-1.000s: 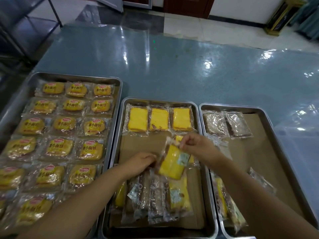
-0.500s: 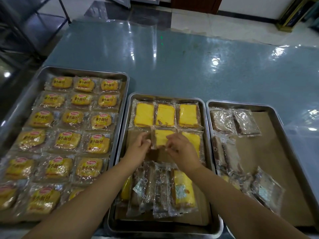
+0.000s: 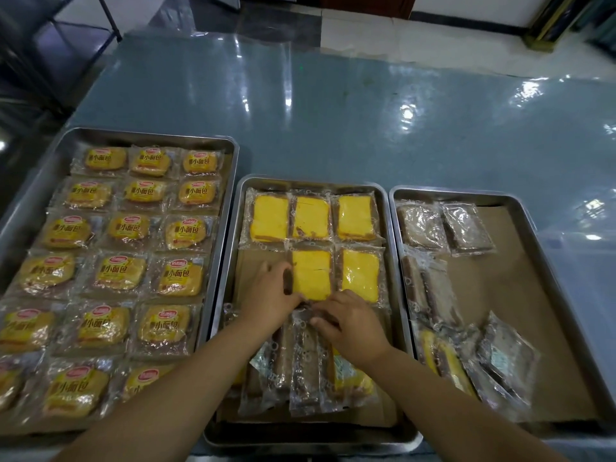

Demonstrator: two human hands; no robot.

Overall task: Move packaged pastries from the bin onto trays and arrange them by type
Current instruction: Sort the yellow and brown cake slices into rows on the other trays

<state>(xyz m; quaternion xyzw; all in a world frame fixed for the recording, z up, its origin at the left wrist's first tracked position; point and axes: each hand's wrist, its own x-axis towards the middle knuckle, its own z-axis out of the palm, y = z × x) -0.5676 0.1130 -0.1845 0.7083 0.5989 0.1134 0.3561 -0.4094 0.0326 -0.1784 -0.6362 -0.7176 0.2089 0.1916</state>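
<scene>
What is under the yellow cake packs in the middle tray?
Brown paper lines the middle tray, bare left of the second-row yellow cake packs. Directly beneath the packs it is covered, and the left hand and right hand hide more.

Left grip [image 3: 271, 295] pinches the left edge of the yellow cake packet [image 3: 311, 275] in the middle tray [image 3: 313, 182]; right grip [image 3: 350, 325] rests at that packet's near edge.
</scene>
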